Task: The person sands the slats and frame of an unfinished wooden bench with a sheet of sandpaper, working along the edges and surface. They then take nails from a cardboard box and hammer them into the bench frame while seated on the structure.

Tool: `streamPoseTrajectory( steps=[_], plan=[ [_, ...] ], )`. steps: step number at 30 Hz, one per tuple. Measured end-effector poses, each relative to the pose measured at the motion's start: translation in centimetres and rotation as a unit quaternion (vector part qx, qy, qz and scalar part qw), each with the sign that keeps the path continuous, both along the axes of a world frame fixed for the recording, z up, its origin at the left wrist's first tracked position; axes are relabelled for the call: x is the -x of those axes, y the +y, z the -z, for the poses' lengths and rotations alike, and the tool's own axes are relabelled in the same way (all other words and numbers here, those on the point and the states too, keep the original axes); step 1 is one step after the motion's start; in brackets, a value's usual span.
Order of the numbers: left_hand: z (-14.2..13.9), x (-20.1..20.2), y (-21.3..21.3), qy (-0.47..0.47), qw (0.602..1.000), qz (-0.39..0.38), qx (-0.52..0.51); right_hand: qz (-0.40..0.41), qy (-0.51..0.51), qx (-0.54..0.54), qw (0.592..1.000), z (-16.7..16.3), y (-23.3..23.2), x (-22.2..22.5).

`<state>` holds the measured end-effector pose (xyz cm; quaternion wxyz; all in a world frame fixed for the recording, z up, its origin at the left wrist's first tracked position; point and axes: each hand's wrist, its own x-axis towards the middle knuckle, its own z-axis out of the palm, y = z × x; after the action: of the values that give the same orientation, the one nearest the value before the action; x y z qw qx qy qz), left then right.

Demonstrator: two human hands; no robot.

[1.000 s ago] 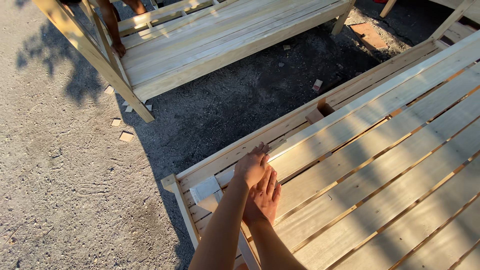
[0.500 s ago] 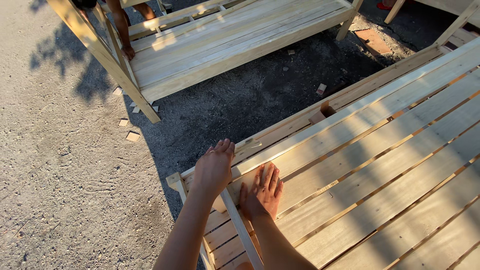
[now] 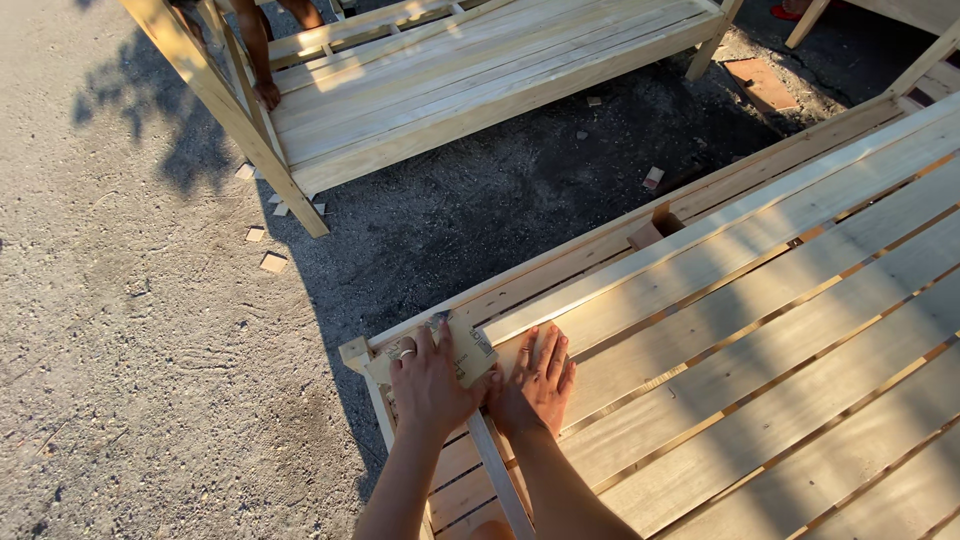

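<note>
Both hands (image 3: 485,385) flat, fingers spread

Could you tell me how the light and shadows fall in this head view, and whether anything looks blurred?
Head view: low, warm sun lights the slatted frame and both hands, left hand on a sandpaper sheet, right hand flat on a slat; long dark shadows cross the gravel and the ground between the frames; the focus is sharp, with no visible blur.
</note>
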<state>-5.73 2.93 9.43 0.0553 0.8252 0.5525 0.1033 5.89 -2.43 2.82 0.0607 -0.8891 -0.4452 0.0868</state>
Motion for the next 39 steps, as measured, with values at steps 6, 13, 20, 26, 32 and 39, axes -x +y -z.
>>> streamPoseTrajectory(
  steps=[6,13,20,26,32,39],
  plan=[
    [3.2,-0.2,3.3,-0.075,0.992,-0.083,0.064,-0.004,-0.024,-0.028,0.999,1.2,-0.1,-0.4],
    [6.0,-1.0,4.8,0.002,0.993,-0.06,0.101,-0.004,-0.035,-0.023,0.999,-0.7,-0.2,-0.5],
    [7.8,-1.4,0.4,-0.013,1.0,-0.01,-0.018,-0.005,0.017,0.073,0.997,-2.2,-0.2,-0.6],
    [7.1,-2.3,6.1,-0.01,0.992,-0.031,0.118,-0.004,-0.038,-0.077,0.996,0.2,-0.3,-0.5],
    [6.7,-3.0,8.9,-0.041,0.992,-0.039,0.117,-0.001,-0.017,-0.037,0.999,0.8,-0.3,-0.6],
    [6.9,-1.4,2.8,-0.02,0.999,-0.024,-0.007,-0.004,-0.005,-0.011,1.0,-0.1,0.2,-0.8]
  ],
)
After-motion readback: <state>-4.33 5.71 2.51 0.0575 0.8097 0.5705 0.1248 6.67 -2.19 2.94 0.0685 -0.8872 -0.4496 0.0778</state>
